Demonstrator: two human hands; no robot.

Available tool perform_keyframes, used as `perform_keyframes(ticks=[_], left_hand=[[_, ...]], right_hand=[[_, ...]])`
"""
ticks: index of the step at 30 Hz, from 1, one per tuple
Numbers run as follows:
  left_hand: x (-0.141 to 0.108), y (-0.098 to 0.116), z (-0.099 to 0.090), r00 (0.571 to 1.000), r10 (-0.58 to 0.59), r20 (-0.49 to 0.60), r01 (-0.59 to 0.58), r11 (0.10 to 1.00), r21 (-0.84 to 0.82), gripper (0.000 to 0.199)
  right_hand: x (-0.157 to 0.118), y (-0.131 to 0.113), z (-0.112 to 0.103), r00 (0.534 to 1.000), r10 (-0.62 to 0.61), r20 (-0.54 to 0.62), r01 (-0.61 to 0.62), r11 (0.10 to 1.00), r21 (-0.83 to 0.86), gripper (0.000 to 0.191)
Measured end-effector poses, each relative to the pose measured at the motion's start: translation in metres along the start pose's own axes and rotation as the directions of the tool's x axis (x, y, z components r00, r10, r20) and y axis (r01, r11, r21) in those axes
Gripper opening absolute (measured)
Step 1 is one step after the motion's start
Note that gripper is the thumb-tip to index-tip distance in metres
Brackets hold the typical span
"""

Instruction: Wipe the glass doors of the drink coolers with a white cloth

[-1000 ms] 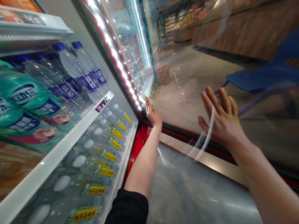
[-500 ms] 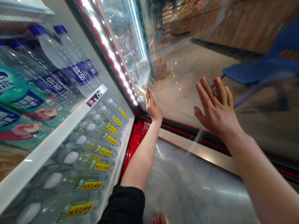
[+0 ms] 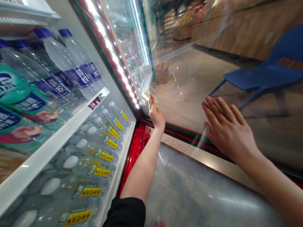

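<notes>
My left hand (image 3: 157,116) presses a pale cloth (image 3: 147,94) to the inner side of a glass cooler door (image 3: 180,104), close to its hinge-side lower corner. Its fingers lie over the cloth, which sticks out past the fingertips. My right hand (image 3: 228,127) is open, fingers stretched out, in front of the same pane; I cannot tell whether it touches the glass. Beside my left arm is the red lower frame (image 3: 134,143) of the cooler.
Clear bottles with white caps and yellow labels (image 3: 101,171) fill the lower shelf. Purple-labelled bottles (image 3: 81,75) stand above, behind a white shelf edge (image 3: 56,135). Through the glass show a blue chair (image 3: 255,75) and a cardboard box (image 3: 162,72).
My left hand and the cloth have shifted slightly down in the view. The right hand has moved down and a little right, its fingers still stretched out.
</notes>
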State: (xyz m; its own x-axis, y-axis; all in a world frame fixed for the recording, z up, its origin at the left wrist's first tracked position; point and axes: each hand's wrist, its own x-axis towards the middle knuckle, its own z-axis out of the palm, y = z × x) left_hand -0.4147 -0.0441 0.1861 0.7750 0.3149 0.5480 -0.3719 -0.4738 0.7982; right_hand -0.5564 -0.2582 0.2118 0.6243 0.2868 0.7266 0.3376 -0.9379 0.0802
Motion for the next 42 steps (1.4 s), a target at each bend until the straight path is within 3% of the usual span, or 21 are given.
perform_keyframes(ticks=[3,6,9,13,17,20,24,30,33,36,39,42], left_hand=[[-0.008,0.011,0.004,0.994,0.103,0.025,-0.103,0.995,-0.014,0.075],[0.002,0.016,0.002,0.983,0.183,0.014,-0.183,0.983,-0.029,0.070],[0.007,0.007,-0.001,0.987,0.161,-0.006,-0.162,0.987,-0.022,0.068],[-0.015,-0.008,0.004,0.998,0.065,0.000,-0.065,0.998,-0.009,0.075],[-0.032,-0.003,0.010,0.981,0.187,0.057,-0.184,0.981,-0.058,0.074],[-0.020,0.005,0.006,0.965,0.246,0.086,-0.239,0.967,-0.084,0.072],[-0.008,0.001,0.005,0.967,0.235,0.101,-0.226,0.970,-0.090,0.068],[-0.052,-0.007,0.025,0.965,0.248,0.091,-0.241,0.968,-0.075,0.065],[-0.062,-0.003,0.029,0.931,0.325,0.165,-0.307,0.943,-0.130,0.066],[-0.055,-0.004,0.028,0.917,0.352,0.188,-0.326,0.932,-0.155,0.069],[-0.054,-0.012,0.028,0.929,0.332,0.165,-0.312,0.941,-0.133,0.074],[-0.070,-0.019,0.032,0.938,0.312,0.152,-0.298,0.949,-0.105,0.078]], right_hand=[[-0.001,0.002,0.001,1.000,0.002,0.004,-0.002,1.000,-0.012,0.093],[0.002,0.001,-0.001,1.000,0.004,-0.031,-0.005,0.999,-0.037,0.092],[0.005,-0.003,-0.004,0.999,0.011,-0.034,-0.013,0.999,-0.052,0.088],[0.006,-0.005,0.001,0.994,-0.020,-0.111,0.008,0.994,-0.108,0.090],[0.006,-0.001,0.007,0.986,-0.048,-0.159,0.023,0.987,-0.157,0.092],[0.005,0.000,0.005,0.992,-0.025,-0.126,0.006,0.990,-0.143,0.091],[0.006,0.000,0.003,0.997,0.010,-0.082,-0.018,0.995,-0.097,0.093],[0.005,0.012,0.007,0.999,-0.024,-0.026,0.024,1.000,-0.010,0.099],[-0.005,0.024,-0.003,0.994,-0.106,0.018,0.106,0.994,0.013,0.097],[-0.023,0.035,-0.023,0.986,-0.167,0.012,0.168,0.983,-0.079,0.089],[-0.041,0.043,-0.041,0.989,-0.145,-0.018,0.140,0.976,-0.168,0.083],[-0.050,0.049,-0.047,0.997,-0.074,-0.038,0.066,0.978,-0.198,0.090]])
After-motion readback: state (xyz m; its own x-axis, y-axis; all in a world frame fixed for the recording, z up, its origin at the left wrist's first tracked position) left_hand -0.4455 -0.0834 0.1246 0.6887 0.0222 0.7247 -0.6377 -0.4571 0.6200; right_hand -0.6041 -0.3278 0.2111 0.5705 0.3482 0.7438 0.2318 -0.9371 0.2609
